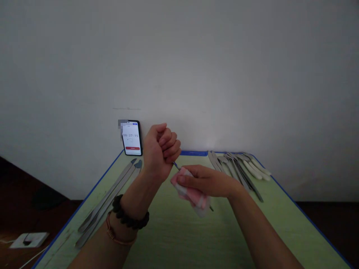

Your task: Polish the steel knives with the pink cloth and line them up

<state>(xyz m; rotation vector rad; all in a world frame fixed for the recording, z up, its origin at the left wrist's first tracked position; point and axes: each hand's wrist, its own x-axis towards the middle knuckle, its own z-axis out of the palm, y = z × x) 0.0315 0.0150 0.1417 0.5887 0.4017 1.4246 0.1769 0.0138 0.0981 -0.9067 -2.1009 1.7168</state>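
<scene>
Okay, going left to right: down on the dark floor there's a flat white object (37,239) with a pale cable or two by it, too dim for me to say what it is. Then you hit the greenish table (168,235) with its blue edging (193,153), pushed up to a plain pale wall (196,74). On the left side of the top lies a little bunch of long metal utensils (97,213), slanting away from the person, a couple with bluish-dark far ends. Just past those, a phone (131,140) leans upright against the wall, reading 00:27:15 above a red button. Next comes the left hand (161,149), clenched in a fist with the fingers curled over, a dark beaded bracelet (127,220) and a reddish-brown cord bracelet (110,231) on that arm. Poking out the bottom of the fist is a thin metal tool (176,165); it runs down into a pink-and-white cloth (196,198), and what looks like its other tip shows below. The right hand (207,181) is pinching that cloth around the tool, thumb on top, right over the middle of the table. Behind it and off to the right, a bigger pile of metal utensils (252,185) fans out, and at the far right a few white handles (251,170) lie near the edge.
</scene>
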